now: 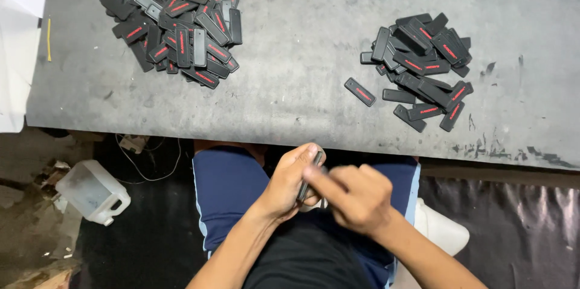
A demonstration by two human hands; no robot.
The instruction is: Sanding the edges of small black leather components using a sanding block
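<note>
A small workshop: beyond the hands, a scuffed grey worktable point(302, 53) carries two heaps of identical black tags point(172, 23), and off to their left a plastic jug point(93, 192) sits on littered floor.

1. A grey table point(302, 53) with a scuffed, scratched top filled the upper part of the view; black marks ran along its near right edge.
2. White paper point(18, 53) lay over the table's left end, a thin yellow strip point(49, 40) just beside it.
3. Below the table, at left, the floor point(24, 228) was dusty and strewn with debris.
4. A translucent plastic jug point(93, 191) lay tilted on that floor, near a loose wire point(151, 168).
5. Shiny black sheeting point(519, 228) covered the ground at lower right.
6. Light fell evenly on the tabletop; the space beneath was dim.
</note>
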